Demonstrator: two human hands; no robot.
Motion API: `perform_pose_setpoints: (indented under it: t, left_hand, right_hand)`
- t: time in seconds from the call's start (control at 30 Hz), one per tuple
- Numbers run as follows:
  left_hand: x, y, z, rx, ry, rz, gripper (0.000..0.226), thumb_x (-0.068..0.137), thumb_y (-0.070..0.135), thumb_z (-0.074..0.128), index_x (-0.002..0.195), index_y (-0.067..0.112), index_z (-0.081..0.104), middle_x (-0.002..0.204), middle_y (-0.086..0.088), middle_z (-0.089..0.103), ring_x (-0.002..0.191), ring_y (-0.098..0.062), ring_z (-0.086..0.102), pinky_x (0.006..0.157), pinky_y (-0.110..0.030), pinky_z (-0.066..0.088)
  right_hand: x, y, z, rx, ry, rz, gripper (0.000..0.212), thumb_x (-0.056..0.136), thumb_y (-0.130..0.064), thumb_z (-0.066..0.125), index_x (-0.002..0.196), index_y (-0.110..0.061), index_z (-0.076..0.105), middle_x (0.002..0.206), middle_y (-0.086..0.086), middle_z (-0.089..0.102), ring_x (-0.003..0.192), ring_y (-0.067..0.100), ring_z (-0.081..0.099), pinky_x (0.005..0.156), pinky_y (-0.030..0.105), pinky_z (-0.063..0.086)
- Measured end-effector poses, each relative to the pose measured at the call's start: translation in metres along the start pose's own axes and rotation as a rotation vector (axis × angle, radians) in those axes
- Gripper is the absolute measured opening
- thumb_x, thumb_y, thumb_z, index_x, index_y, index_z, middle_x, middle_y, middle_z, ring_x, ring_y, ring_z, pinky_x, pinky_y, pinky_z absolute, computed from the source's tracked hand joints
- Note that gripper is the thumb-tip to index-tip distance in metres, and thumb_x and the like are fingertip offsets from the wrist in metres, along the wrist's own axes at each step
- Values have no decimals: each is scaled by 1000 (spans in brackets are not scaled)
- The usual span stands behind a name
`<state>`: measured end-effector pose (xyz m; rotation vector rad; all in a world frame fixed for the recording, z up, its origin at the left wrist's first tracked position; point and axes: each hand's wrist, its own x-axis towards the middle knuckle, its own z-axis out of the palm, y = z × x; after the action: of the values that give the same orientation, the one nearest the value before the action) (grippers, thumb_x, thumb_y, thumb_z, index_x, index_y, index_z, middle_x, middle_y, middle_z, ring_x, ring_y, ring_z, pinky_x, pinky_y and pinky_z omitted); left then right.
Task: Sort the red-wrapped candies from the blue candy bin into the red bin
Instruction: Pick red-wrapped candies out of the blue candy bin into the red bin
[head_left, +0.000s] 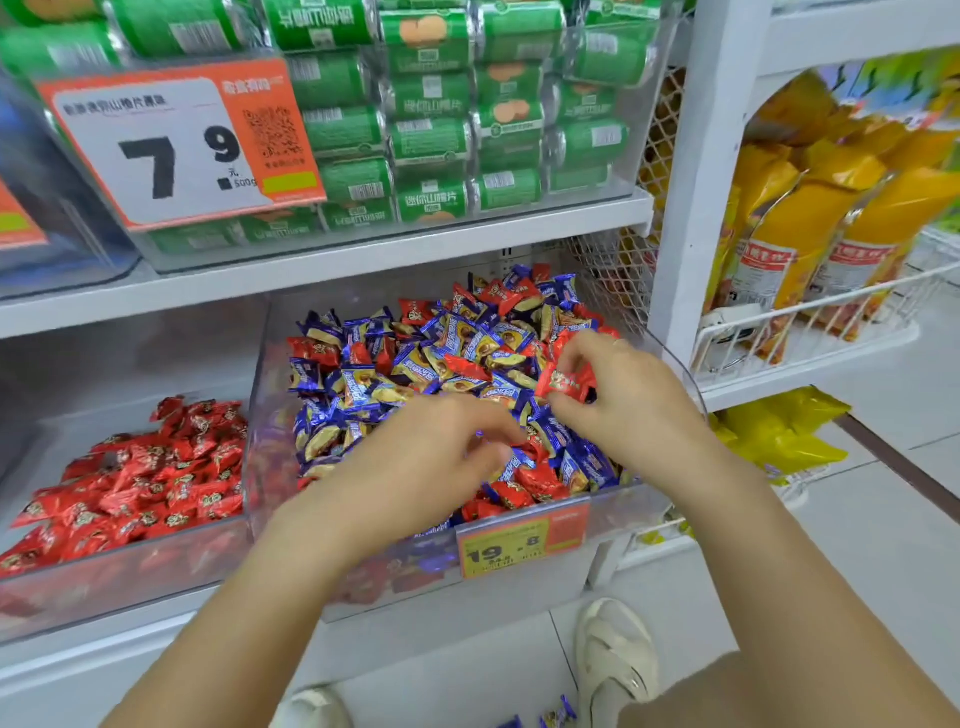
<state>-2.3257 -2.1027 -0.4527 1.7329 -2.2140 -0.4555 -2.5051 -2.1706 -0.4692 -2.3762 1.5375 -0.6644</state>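
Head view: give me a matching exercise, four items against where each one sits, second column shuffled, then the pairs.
Items:
1. red-wrapped candy
2. red bin
3. green packs
4. yellow bags

Places:
A. upper shelf
B. wire basket, far right
C. pinched in the right hand
D. left of the blue candy bin

Pairs: 1-C, 2-D, 3-A, 4-B

1. The left hand (415, 457) is motion-blurred; its fingertips sink among the wrappers, so any grip there cannot be told.
2. The red bin (130, 566) runs off the left edge.
3. The small print on the price tag (522, 538) is unreadable.
4. Both forearms are cut by the bottom edge.
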Motion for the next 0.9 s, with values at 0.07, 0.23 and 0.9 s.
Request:
perform_pose_setpoints:
  t: [0.07,0.23,0.9]
  left_hand:
    - [3,6,15,42,-125,85,31,93,44,51,121,33,58,110,9,62,98,-9,55,88,-32,46]
    - [-1,3,43,223,-118,125,45,91,56,42,128,30,44,116,5,53,110,-16,42,93,-38,42]
    - [-25,-38,-4,-60,106,-146,19,92,21,49,98,36,59,81,13,54,66,0,51,67,-28,44]
  right_hand:
    - [-1,-6,-6,37,19,20,20,82,-29,60,97,-27,47,86,-1,63,73,25,55,62,34,34]
    - [-14,-15,-10,142,-92,-9,23,83,-27,54,104,-36,59,66,4,63,50,10,47,57,32,37]
    - [-34,-24,3,97,-445,-48,13,86,-33,64,94,-33,74,98,-18,70,92,0,61,85,24,46]
